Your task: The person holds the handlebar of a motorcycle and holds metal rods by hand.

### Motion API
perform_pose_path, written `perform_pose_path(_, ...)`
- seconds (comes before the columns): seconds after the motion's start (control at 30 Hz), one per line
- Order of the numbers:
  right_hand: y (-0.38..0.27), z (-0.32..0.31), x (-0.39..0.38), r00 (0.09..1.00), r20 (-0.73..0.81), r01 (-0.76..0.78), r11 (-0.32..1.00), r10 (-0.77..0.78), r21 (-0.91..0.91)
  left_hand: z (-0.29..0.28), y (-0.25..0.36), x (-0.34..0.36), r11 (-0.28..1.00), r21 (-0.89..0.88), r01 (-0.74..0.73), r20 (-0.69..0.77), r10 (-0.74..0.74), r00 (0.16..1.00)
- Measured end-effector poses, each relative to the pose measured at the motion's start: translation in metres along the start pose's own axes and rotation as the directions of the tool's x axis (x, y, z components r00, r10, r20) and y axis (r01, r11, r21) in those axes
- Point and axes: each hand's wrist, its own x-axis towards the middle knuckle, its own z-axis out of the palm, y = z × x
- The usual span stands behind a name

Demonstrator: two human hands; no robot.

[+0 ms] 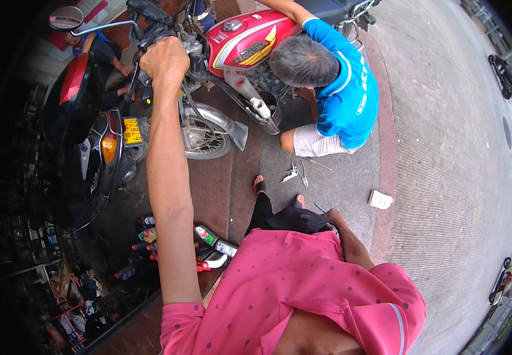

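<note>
My left arm reaches far forward, and my left hand (165, 59) is closed around the handlebar grip of the red motorcycle (249, 44), the grip itself mostly covered by my fingers. The bike's front wheel (205, 135) with its silver mudguard is just right of my forearm. Low at my right side, my right hand (338, 219) is closed on a thin grey rod-like tool (320, 207), whose tip points forward and left. Its handle is hidden in my fingers.
A person in a blue shirt (344, 89) crouches beside the motorcycle. Hand tools (292, 173) and a white container (380, 199) lie on the pavement. Another motorbike (99, 145) stands at left, with several bottles (214, 241) near my left side. Another person (105, 50) is at far left.
</note>
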Motion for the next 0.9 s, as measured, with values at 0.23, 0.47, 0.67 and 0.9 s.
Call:
perform_pose_path(0.23, -0.0054, -0.0043, -0.0101, 1.0, 0.027, -0.006, 1.0, 0.006, -0.019, -0.001, -0.0004, -0.0006, 1.0, 0.005, -0.011, -0.008, 0.011, 1.0)
perform_pose_path(0.47, -0.0033, -0.0035, -0.0066, 0.999, 0.026, 0.019, 1.0, -0.019, -0.01, -0.0004, -0.0015, -0.0007, 1.0, -0.013, 0.01, -0.011, -0.011, 1.0)
perform_pose_path(0.67, -0.006, -0.0026, -0.0087, 1.0, -0.004, -0.003, 1.0, 0.003, -0.015, -0.0023, -0.0013, -0.0013, 1.0, -0.004, 0.0, 0.007, 0.0, 1.0)
perform_pose_path(0.9, -0.0039, -0.0008, -0.0056, 1.0, 0.002, -0.017, 1.0, 0.017, -0.022, -0.002, 0.0006, 0.0001, 1.0, -0.004, 0.0, 0.002, 0.0, 1.0)
